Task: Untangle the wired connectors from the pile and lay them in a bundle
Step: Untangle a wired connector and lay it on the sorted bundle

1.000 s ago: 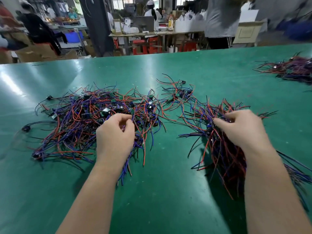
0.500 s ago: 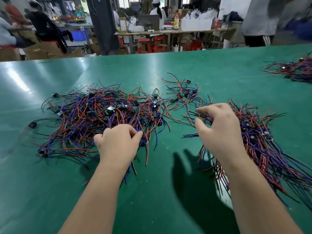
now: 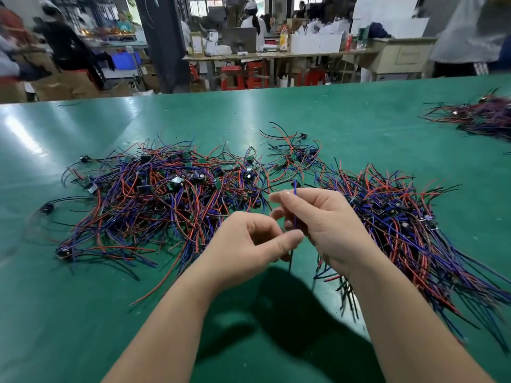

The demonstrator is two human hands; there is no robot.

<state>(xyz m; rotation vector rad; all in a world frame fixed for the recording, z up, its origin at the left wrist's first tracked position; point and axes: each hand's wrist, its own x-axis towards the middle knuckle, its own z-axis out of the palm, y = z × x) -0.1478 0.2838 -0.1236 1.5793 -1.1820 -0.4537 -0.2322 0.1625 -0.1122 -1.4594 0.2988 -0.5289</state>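
Note:
A tangled pile of wired connectors [image 3: 154,200], red, blue and black leads with small green boards, spreads over the left middle of the green table [image 3: 359,125]. A more aligned bundle [image 3: 409,225] lies to the right, its leads running toward the near right edge. My two hands meet above the gap between them. My right hand [image 3: 323,228] holds a thin blue wire [image 3: 295,205] that stands up between its fingers. My left hand [image 3: 249,250] has its fingers curled, thumb and forefinger pinching at the lower part of that same wire.
Another heap of wires [image 3: 481,117] lies at the far right of the table. A few loose connectors [image 3: 298,153] sit behind the pile. Beyond the table's far edge are workbenches, red stools and several people.
Both hands left their piles and came together over the gap. The right hand moved left off the bundle, and a blue wire now runs between the hands.

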